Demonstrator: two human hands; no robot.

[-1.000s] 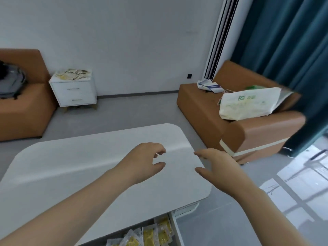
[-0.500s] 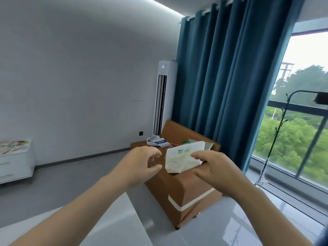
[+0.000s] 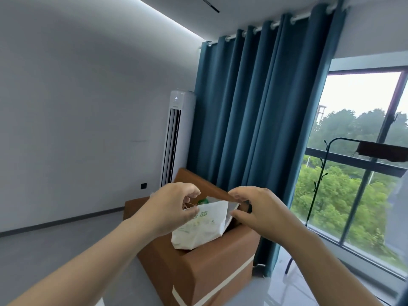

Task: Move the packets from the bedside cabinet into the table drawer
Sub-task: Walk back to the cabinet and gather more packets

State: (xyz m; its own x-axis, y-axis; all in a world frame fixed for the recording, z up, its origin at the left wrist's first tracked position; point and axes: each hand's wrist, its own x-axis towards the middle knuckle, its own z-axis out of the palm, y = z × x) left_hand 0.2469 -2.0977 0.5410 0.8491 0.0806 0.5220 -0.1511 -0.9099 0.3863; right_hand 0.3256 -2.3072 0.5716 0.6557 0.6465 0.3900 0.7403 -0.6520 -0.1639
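Both hands hang in mid-air in front of me with loosely curled fingers, and neither holds anything. My left hand (image 3: 170, 208) and my right hand (image 3: 256, 210) are a short gap apart, thumbs facing each other. They overlap the sight of a white paper bag (image 3: 198, 233) lying on a brown sofa (image 3: 198, 274) farther off. The packets, the bedside cabinet and the table drawer are all out of view. Only a white sliver of the table's corner (image 3: 100, 303) shows at the bottom edge.
A tall white air conditioner (image 3: 176, 133) stands against the grey wall behind the sofa. Teal curtains (image 3: 260, 129) hang to its right, beside a large window (image 3: 357, 173). A thin black stand (image 3: 318, 180) rises in front of the window. Grey floor lies to the left.
My view has swung up and to the right, away from the table, the open drawer with packets and the cabinet. Both hands kept the same empty, loosely curled pose.
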